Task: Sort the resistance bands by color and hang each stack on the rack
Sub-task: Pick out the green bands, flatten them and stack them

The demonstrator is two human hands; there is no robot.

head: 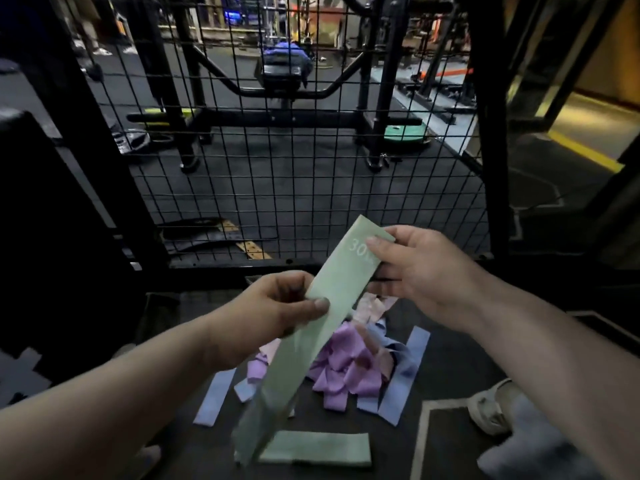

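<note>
Sorting stage: L hand (pixel 277 306) & R hand (pixel 412 268) each pinch the green band (pixel 332 299), held flat. Next, prob.: drop it onto the folded green band (pixel 315 446) at 6 o'clock.

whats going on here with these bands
A person holds a pale green band up: the left hand pinches its side, the right hand its top end. A second green band lies flat on the floor near a mixed heap of purple, pink and blue bands. None hangs on the wire grid.
</note>
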